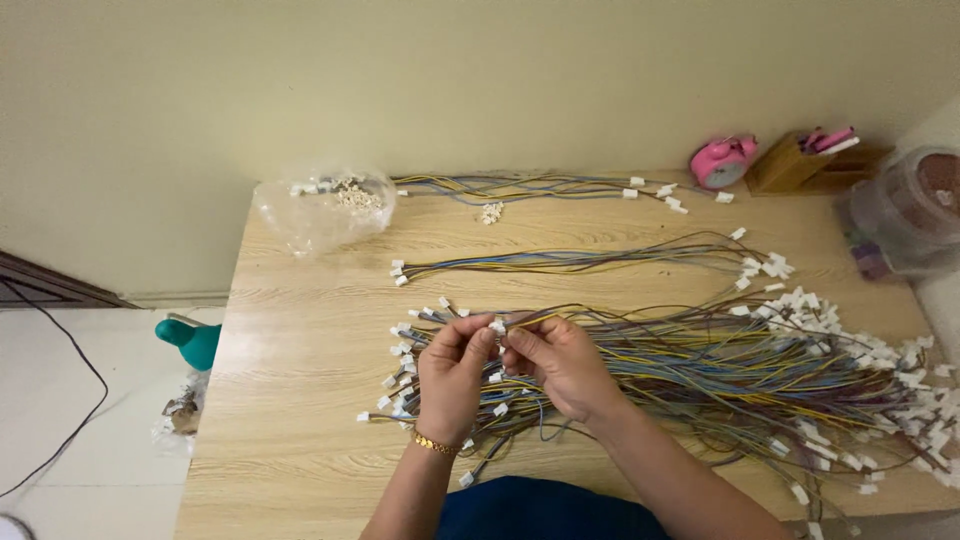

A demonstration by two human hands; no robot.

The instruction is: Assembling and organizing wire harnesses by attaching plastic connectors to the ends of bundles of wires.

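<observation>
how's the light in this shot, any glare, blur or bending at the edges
Head view: soft, even light with only faint shadows under the left hand and right hand; mild sheen on the clear plastic bag; the table edges bow slightly from the wide lens; the wire pile is fairly sharp, far-right connectors softer.

The counter [300, 400] is pale, matt wood-grain laminate. The wire bundle [720, 365] has smooth coloured plastic insulation with white plastic connectors [497, 326]. A clear, crinkled glossy plastic bag [315, 215] lies behind. The bracelet [433, 443] is shiny gold-coloured metal.
</observation>
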